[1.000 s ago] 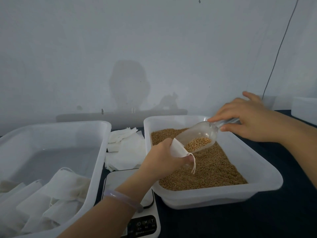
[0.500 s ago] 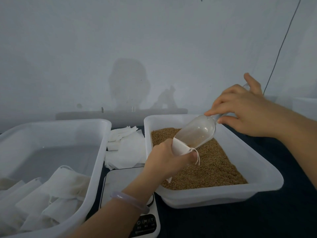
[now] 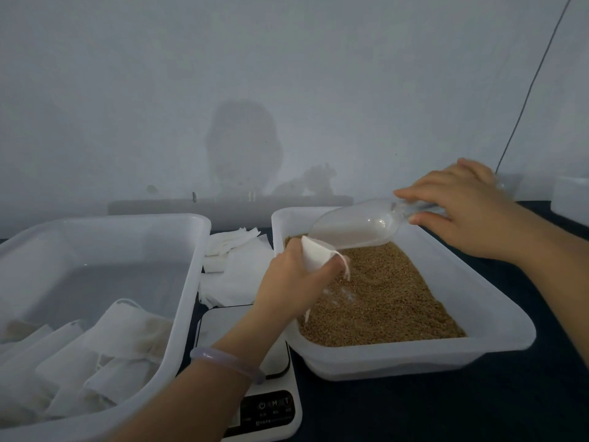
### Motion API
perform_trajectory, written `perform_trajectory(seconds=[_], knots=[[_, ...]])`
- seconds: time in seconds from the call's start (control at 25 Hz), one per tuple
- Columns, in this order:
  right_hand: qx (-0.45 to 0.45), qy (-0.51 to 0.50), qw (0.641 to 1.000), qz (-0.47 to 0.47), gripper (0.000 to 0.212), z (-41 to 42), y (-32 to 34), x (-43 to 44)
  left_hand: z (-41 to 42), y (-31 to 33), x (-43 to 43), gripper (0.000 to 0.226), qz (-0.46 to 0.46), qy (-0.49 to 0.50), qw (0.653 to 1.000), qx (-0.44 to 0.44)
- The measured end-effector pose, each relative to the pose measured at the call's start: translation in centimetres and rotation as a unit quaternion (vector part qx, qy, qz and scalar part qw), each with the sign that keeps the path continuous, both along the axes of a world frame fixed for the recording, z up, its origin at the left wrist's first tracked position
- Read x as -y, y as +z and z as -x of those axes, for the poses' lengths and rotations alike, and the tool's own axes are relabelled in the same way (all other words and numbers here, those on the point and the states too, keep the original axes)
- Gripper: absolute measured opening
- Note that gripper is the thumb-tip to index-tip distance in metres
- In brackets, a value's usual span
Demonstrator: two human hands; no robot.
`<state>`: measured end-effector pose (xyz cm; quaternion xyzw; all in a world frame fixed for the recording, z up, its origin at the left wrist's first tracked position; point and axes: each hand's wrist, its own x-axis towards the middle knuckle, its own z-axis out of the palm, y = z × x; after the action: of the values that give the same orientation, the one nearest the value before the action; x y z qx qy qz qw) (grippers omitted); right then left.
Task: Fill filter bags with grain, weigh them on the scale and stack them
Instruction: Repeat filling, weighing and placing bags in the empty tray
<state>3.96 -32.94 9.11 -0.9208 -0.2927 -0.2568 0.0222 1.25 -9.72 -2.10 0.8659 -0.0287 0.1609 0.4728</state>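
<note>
White filter bag: mouth open, drawstring dangling, held above the tan grain in the right tub. Clear scoop tilts down, its mouth at the bag's opening. Filled bags lie heaped in the left tub. White scale sits between the tubs.

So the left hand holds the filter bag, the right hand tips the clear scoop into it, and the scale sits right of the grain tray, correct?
No: the head view shows the scale left of the grain tray. The left hand does hold the filter bag, and the right hand tips the clear scoop into it.
</note>
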Motion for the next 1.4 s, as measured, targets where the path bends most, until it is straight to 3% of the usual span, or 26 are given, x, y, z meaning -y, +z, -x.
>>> perform_trajectory(seconds=[0.12, 0.24, 0.32, 0.4, 0.68, 1.0, 1.2, 1.28, 1.4], knots=[[-0.108, -0.067, 0.992, 0.009, 0.032, -1.5, -3.1, 0.6, 0.4, -1.0, 0.0, 0.034, 0.06, 0.009, 0.998, -0.001], [-0.214, -0.06, 0.974, 0.046, 0.027, -1.7, -7.7, -0.7, 0.3, -1.4, 0.1, 0.033, 0.08, 0.004, 0.997, 0.015], [-0.233, -0.04, 0.97, 0.059, 0.024, -1.7, -9.9, -1.7, 0.1, -1.5, 0.1, 0.038, 0.075, 0.006, 0.997, 0.006], [-0.253, -0.042, 0.965, 0.054, 0.023, -1.8, -10.7, -2.3, -0.1, -1.7, 0.0, 0.029, 0.063, 0.012, 0.998, -0.003], [-0.376, 0.017, 0.926, 0.033, 0.032, -1.4, -10.1, -0.7, 0.1, -1.5, 0.1, 0.024, 0.038, 0.01, 0.999, 0.003], [-0.351, -0.021, 0.932, -0.088, 0.029, -0.5, -8.2, 2.9, 0.3, -1.2, 0.2, 0.041, 0.013, -0.005, 1.0, -0.017], [-0.266, 0.001, 0.954, -0.135, 0.033, -0.4, -3.8, 3.2, 0.4, -1.1, 0.3, 0.047, -0.039, -0.019, 0.999, -0.024], [-0.247, 0.022, 0.961, -0.124, 0.034, -0.3, -1.8, 2.6, 0.5, -0.9, 0.4, 0.045, -0.068, -0.023, 0.997, -0.016], [-0.167, 0.006, 0.986, -0.022, 0.032, -0.4, 0.1, 1.6, 0.5, -0.8, 0.5, 0.045, -0.087, -0.021, 0.996, -0.007]])
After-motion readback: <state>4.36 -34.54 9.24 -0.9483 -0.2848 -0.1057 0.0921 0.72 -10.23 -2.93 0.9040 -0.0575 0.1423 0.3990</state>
